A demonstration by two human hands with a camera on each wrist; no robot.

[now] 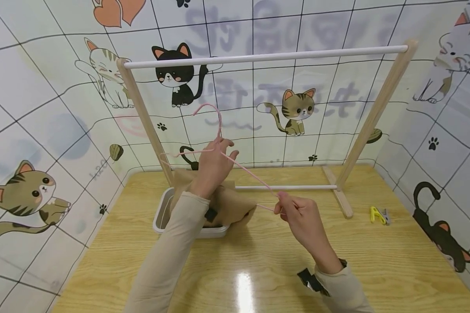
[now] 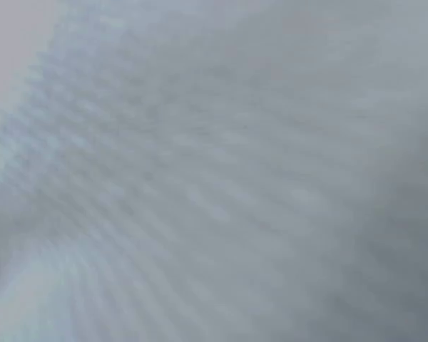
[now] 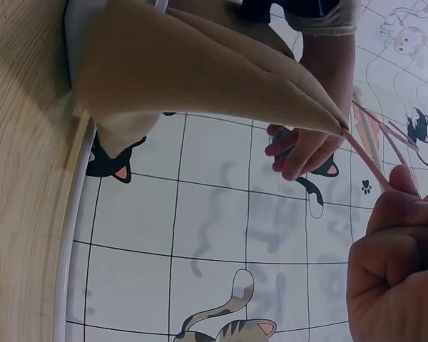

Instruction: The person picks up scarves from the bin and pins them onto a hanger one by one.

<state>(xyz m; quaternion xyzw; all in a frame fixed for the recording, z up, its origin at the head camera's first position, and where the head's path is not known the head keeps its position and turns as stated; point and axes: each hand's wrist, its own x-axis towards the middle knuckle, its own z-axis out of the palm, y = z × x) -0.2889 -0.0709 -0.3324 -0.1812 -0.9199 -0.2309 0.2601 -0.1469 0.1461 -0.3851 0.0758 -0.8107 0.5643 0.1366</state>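
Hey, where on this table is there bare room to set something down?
The table shows bare between the left sleeve and right sleeve, left of the left sleeve, and between the right sleeve and the clip. It's crowded at the back left, where the tub, cloth, hanger and left hand bunch together.

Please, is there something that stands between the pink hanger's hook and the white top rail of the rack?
Nothing visible does. In the head view, only the patterned wall shows in the gap between the pink hanger's hook and the white top rail above it.
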